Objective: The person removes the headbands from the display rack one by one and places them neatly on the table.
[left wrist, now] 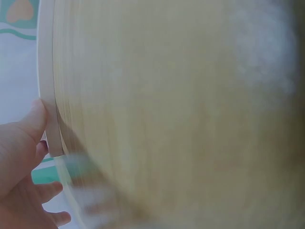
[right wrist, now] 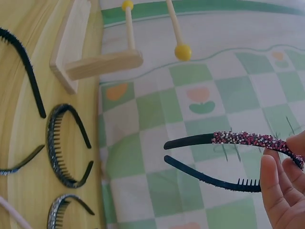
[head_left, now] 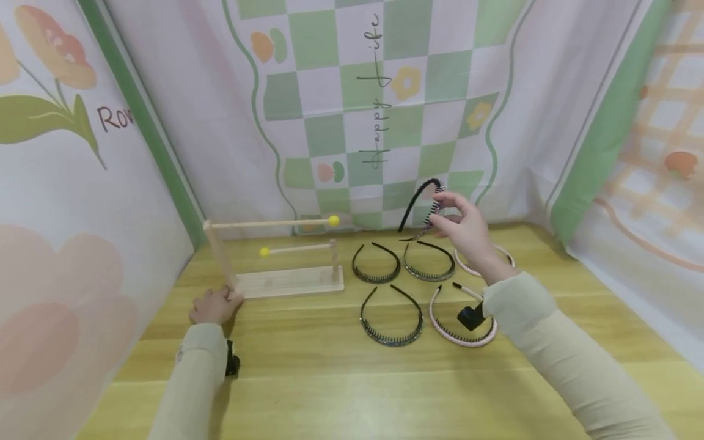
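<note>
My right hand [head_left: 467, 235] pinches a black toothed headband [right wrist: 248, 139] covered in pink and silver glitter, holding it up above the back of the table. Its two free ends point toward the stand in the right wrist view. At the left end of a pale wooden stand [head_left: 288, 282], my left hand [head_left: 213, 307] grips the base, with the thumb [left wrist: 35, 121] against its edge. Two rods extend from the stand's posts, each tipped with a yellow ball [head_left: 333, 220], and no headband hangs on either rod.
Several headbands lie right of the stand: a dark one [head_left: 376, 279], a silvery one [head_left: 430, 277], another dark one [head_left: 392, 341] nearer me, a pink one [head_left: 464, 343], and a second pink one [head_left: 507, 252] partly behind my right wrist. A patterned curtain [head_left: 363, 140] backs the table.
</note>
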`<state>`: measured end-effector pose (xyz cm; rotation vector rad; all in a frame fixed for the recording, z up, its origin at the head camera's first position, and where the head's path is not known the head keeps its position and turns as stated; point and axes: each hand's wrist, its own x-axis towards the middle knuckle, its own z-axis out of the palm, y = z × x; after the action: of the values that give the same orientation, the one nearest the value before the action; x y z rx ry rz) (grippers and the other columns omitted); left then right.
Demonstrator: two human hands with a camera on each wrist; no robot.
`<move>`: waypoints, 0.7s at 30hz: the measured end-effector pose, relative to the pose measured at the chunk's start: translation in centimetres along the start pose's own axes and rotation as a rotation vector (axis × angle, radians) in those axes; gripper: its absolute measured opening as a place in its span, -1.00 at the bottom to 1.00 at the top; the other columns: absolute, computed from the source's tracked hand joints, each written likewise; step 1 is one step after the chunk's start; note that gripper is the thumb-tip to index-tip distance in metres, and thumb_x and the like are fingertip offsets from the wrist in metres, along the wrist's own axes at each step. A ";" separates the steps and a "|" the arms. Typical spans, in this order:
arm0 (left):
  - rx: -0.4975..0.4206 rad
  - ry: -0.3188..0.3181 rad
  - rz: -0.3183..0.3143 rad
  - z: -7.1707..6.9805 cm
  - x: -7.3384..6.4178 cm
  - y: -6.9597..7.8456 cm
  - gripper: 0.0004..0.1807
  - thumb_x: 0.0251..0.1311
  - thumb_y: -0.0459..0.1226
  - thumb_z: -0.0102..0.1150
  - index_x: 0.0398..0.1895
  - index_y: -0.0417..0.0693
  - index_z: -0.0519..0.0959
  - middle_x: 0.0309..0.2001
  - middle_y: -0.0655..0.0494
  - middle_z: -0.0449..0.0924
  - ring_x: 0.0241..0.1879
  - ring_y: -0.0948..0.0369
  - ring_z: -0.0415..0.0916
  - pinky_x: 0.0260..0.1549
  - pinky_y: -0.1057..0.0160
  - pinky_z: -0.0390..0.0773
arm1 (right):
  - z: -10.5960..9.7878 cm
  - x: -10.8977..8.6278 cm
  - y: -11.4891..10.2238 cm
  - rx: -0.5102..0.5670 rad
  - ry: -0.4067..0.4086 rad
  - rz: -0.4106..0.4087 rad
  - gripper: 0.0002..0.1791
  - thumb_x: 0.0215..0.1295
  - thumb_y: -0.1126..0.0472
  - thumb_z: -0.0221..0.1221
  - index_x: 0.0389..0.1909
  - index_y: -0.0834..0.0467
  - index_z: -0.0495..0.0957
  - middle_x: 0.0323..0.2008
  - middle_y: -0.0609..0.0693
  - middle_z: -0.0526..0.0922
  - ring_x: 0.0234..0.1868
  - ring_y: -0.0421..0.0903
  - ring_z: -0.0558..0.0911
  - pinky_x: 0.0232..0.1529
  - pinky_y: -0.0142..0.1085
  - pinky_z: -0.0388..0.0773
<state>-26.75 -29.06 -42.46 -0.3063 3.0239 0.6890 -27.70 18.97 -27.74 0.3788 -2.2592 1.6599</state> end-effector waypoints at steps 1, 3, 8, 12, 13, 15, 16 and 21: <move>0.002 0.000 -0.001 0.0 0.0 0.0 -0.28 0.23 0.16 -0.10 0.34 -0.06 0.18 0.15 -0.50 0.12 0.01 -0.45 0.07 -0.10 -0.38 0.16 | -0.4 -0.2 0.1 -0.005 0.005 -0.001 -0.52 0.25 0.33 0.13 0.19 0.25 0.30 0.00 0.11 0.35 -0.31 -0.19 0.56 -0.35 -0.35 0.59; 0.003 0.000 -0.003 0.0 0.0 -0.1 -0.28 0.23 0.16 -0.11 0.34 -0.06 0.17 0.17 -0.51 0.10 0.02 -0.45 0.07 -0.09 -0.38 0.15 | -1.1 -0.6 0.5 0.004 0.024 0.003 -0.52 0.25 0.33 0.13 0.19 0.24 0.30 -0.01 0.09 0.35 -0.31 -0.24 0.56 -0.36 -0.37 0.59; -0.004 0.002 -0.002 0.3 0.2 -0.3 -0.26 0.22 0.16 -0.12 0.34 -0.08 0.17 0.19 -0.51 0.06 0.04 -0.45 0.05 -0.08 -0.39 0.13 | -2.6 -1.4 1.6 0.046 0.078 -0.003 -0.57 0.22 0.37 0.15 0.13 0.16 0.38 -0.09 0.07 0.39 -0.33 -0.27 0.57 -0.40 -0.36 0.59; -0.005 0.006 0.008 0.5 0.3 -0.4 -0.26 0.22 0.17 -0.12 0.34 -0.08 0.17 0.17 -0.51 0.09 0.02 -0.45 0.07 -0.10 -0.39 0.14 | -3.9 -2.1 2.5 0.053 0.102 -0.010 -0.58 0.23 0.36 0.14 0.13 0.14 0.39 -0.11 0.02 0.39 -0.30 -0.26 0.55 -0.39 -0.38 0.59; -0.004 0.007 0.009 0.5 0.3 -0.5 -0.26 0.21 0.17 -0.12 0.34 -0.07 0.17 0.17 -0.51 0.10 0.01 -0.45 0.07 -0.10 -0.39 0.15 | -4.2 -2.2 2.7 0.055 0.108 -0.009 -0.58 0.23 0.37 0.14 0.13 0.15 0.39 -0.11 0.02 0.39 -0.29 -0.26 0.55 -0.38 -0.39 0.59; -0.002 0.006 0.011 0.4 0.3 -0.5 -0.26 0.22 0.17 -0.12 0.34 -0.07 0.17 0.16 -0.51 0.10 0.01 -0.45 0.07 -0.10 -0.39 0.15 | -4.7 -2.6 3.1 0.069 0.121 -0.007 -0.57 0.23 0.39 0.13 0.13 0.16 0.38 -0.11 0.02 0.39 -0.29 -0.25 0.55 -0.38 -0.40 0.58; -0.002 0.005 0.011 0.4 0.3 -0.5 -0.25 0.22 0.18 -0.12 0.34 -0.07 0.17 0.16 -0.51 0.10 0.01 -0.46 0.07 -0.10 -0.39 0.15 | -5.0 -2.8 3.4 0.067 0.128 -0.008 -0.57 0.22 0.40 0.13 0.13 0.16 0.39 -0.12 0.01 0.39 -0.29 -0.25 0.56 -0.39 -0.40 0.58; -0.008 0.002 0.006 0.1 0.1 -0.2 -0.25 0.23 0.17 -0.12 0.34 -0.09 0.16 0.16 -0.51 0.09 0.03 -0.46 0.04 -0.08 -0.39 0.11 | -6.6 -3.6 4.4 0.033 0.169 0.006 -0.57 0.22 0.43 0.12 0.12 0.14 0.39 -0.14 0.00 0.38 -0.34 -0.26 0.57 -0.40 -0.41 0.58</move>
<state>-26.81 -29.25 -42.61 -0.2981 3.0260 0.7015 -25.52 26.65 -31.16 0.2295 -2.1143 1.6674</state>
